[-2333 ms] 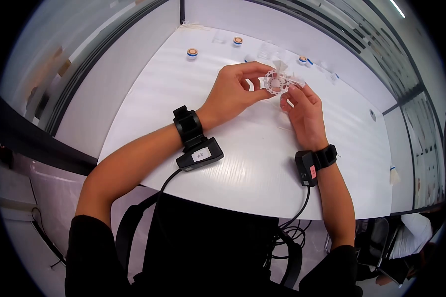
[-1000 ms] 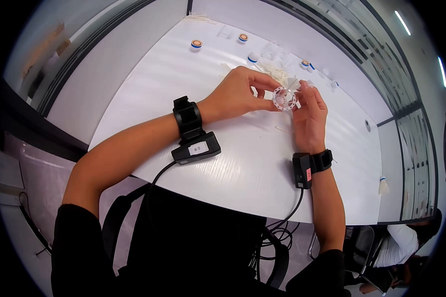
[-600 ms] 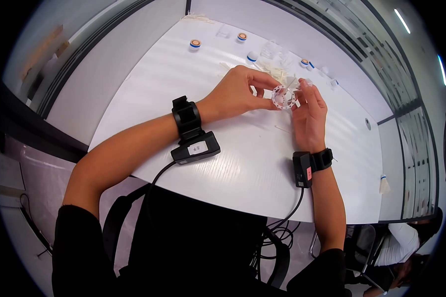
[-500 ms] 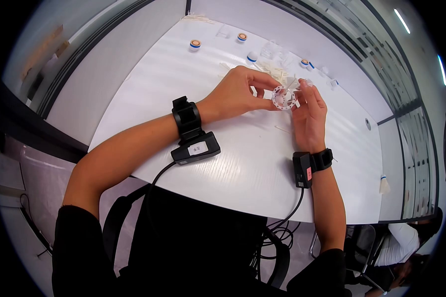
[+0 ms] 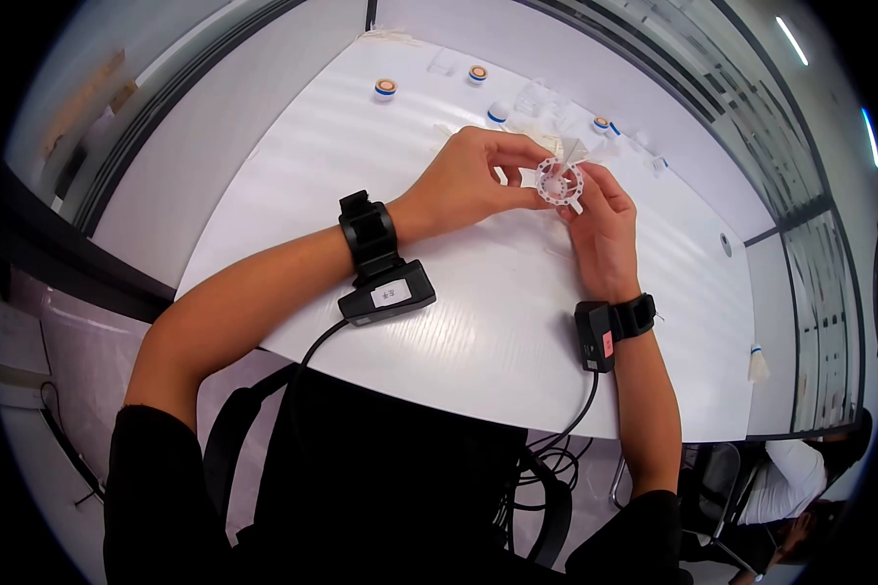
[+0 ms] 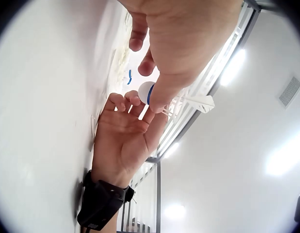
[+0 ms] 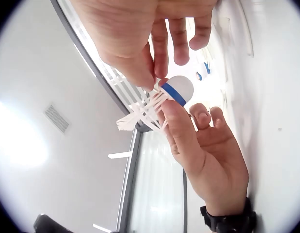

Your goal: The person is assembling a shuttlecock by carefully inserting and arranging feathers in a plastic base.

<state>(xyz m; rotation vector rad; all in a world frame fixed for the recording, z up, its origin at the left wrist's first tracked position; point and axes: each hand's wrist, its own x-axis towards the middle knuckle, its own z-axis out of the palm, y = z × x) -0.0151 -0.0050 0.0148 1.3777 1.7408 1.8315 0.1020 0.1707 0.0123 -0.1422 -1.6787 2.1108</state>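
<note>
Both hands work on a partly feathered shuttlecock (image 5: 559, 183) above the white table. It has a rounded white head (image 7: 182, 87) with a blue band (image 7: 173, 94), thin white ribs and a perforated ring. A white feather (image 6: 202, 103) sticks out past the ribs. My left hand (image 5: 468, 180) grips the shuttlecock from the left, its thumb (image 7: 175, 116) against the base by the band. On the other side my right hand (image 5: 603, 224) pinches at the ribs near the head, thumb (image 7: 144, 76) and forefinger close together. Its other fingers stay loosely bent.
Several shuttlecock heads (image 5: 385, 90) stand at the back of the table (image 5: 439, 331), near clear plastic pieces (image 5: 541, 97). Pale feathers or stems (image 5: 444, 131) lie behind my hands. Another shuttlecock (image 5: 757, 366) lies by the right partition. A person sits beyond it.
My right hand's fingertips have come down and left, from beside the ring to the shuttlecock's ribs. The ring has risen slightly and turned. A feather now stands up behind it.
</note>
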